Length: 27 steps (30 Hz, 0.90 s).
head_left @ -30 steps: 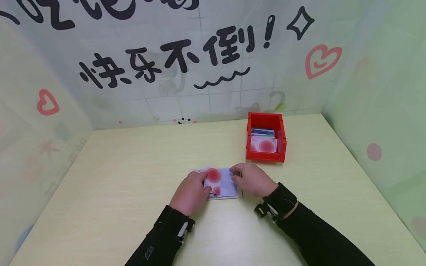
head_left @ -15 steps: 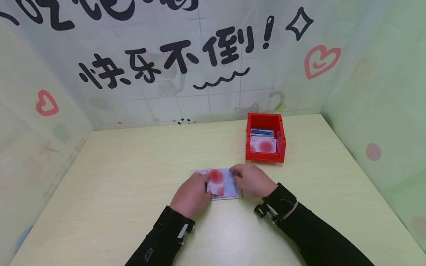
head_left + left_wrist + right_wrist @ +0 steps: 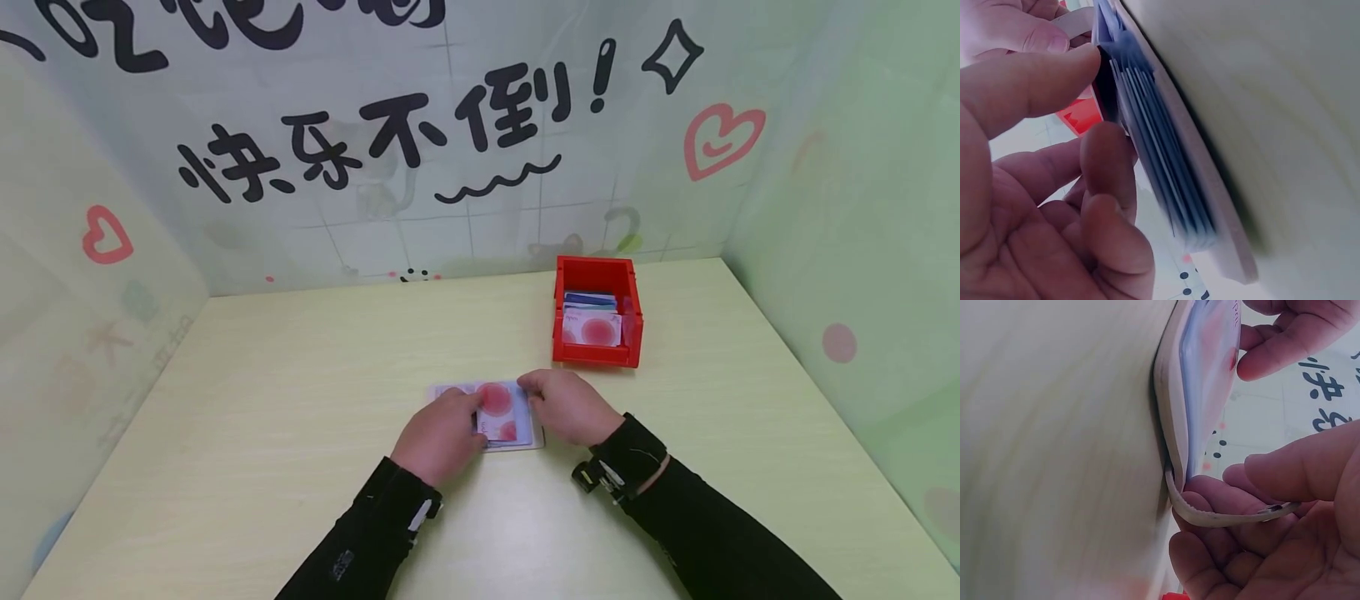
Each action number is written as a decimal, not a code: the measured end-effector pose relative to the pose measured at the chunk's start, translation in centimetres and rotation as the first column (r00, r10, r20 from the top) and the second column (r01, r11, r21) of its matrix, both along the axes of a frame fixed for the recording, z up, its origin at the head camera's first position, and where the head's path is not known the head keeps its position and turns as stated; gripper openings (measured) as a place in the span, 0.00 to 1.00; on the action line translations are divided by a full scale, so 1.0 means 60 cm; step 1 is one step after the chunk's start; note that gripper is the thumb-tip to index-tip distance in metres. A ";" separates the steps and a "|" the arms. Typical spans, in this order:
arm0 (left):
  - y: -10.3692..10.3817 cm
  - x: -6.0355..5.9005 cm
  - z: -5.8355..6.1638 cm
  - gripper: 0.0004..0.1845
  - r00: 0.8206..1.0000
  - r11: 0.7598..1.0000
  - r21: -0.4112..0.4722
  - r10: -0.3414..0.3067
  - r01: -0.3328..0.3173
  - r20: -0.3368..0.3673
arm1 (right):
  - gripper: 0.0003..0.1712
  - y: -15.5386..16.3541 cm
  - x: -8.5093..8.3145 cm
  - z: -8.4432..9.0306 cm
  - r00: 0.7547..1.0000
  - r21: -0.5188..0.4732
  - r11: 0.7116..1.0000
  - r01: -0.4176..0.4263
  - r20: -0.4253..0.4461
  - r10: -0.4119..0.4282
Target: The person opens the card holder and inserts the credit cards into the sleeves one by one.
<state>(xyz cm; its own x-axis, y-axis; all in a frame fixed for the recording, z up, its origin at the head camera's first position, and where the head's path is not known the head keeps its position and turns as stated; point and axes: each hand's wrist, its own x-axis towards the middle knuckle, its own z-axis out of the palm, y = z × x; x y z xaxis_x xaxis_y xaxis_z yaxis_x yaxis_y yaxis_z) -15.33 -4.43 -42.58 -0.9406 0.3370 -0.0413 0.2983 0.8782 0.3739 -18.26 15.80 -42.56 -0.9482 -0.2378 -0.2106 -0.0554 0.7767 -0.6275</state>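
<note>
A beige card holder (image 3: 534, 442) lies flat on the table, with several blue-edged cards (image 3: 1160, 162) stacked in it. My left hand (image 3: 471, 419) pinches a white card with a red disc (image 3: 497, 407) between thumb (image 3: 1029, 81) and finger, on top of that stack. At the holder's right edge, my right hand (image 3: 534, 398) has its fingers curled round the holder's thin beige strap (image 3: 1222, 519). The right wrist view shows the card holder (image 3: 1169, 394) edge-on, with the red-marked card (image 3: 1210, 369) on it.
A red bin (image 3: 597, 357) stands beyond the hands to the right, with more cards (image 3: 592, 327) upright in it, a red-disc one in front. Pale green printed walls close the pale wooden table (image 3: 262, 400) at the back, left and right.
My left hand has slid the red-disc card to the right across the holder. The right hand has stayed at the holder's right edge.
</note>
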 end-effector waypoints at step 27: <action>0.026 -0.001 -0.009 0.25 0.998 0.997 -0.067 -0.048 0.044 -0.050 | 0.30 0.001 -0.005 -0.006 0.999 -0.037 0.999 0.038 0.001 -0.038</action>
